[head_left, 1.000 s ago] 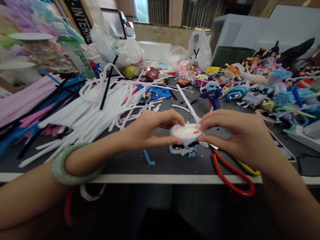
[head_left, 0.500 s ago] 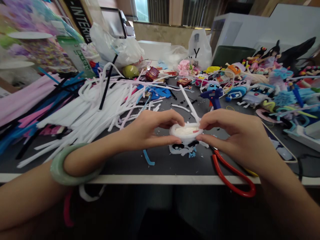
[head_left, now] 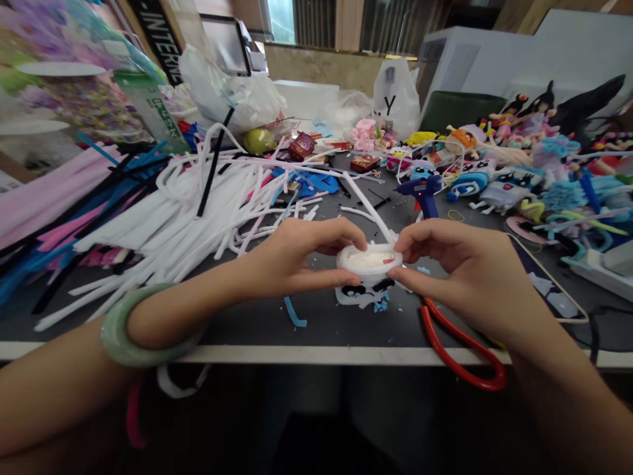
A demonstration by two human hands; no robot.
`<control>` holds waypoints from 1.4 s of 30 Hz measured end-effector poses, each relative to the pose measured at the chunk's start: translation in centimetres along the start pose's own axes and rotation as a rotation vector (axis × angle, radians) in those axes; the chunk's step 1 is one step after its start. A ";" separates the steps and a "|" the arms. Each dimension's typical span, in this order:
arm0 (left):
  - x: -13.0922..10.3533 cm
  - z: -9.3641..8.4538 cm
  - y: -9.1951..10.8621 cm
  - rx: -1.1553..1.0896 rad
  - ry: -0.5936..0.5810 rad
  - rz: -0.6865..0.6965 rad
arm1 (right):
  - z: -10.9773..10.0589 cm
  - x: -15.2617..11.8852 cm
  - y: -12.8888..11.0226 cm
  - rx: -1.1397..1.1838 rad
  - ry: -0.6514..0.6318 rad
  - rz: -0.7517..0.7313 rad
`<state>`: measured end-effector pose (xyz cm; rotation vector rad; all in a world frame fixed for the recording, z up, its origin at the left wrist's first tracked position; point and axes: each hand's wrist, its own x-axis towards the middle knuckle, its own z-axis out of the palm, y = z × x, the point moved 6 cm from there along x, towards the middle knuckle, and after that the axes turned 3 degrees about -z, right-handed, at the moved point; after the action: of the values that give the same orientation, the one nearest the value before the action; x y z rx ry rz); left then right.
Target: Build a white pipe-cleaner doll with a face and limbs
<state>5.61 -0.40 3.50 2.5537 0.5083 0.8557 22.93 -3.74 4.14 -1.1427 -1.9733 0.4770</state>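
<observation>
Many white strips (head_left: 163,237) lie fanned on the table (head_left: 321,323); my left hand (head_left: 306,254) pinches the white oval piece (head_left: 370,262) near the table's front edge; my right hand (head_left: 445,257) grips its other end; red-handled scissors (head_left: 459,353) overhang the edge.

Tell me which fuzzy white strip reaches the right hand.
The long, straight white strip ends at the right hand; the short, curved strip and the heaped strips lie clear of it.
</observation>
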 end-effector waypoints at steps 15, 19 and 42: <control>0.0 0.1 0.0 -0.003 0.004 -0.012 | 0.1 0.1 -0.1 -0.038 -0.023 0.004; 0.0 0.1 0.0 0.001 0.001 -0.014 | -0.1 0.0 -0.4 -0.085 -0.004 -0.028; 0.0 0.2 0.1 -0.005 -0.005 -0.022 | -0.1 -0.2 -1.4 -0.192 -0.010 -0.039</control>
<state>5.77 -0.56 3.40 2.5401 0.5306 0.8412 22.29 -4.69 5.03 -1.2180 -2.0816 0.2771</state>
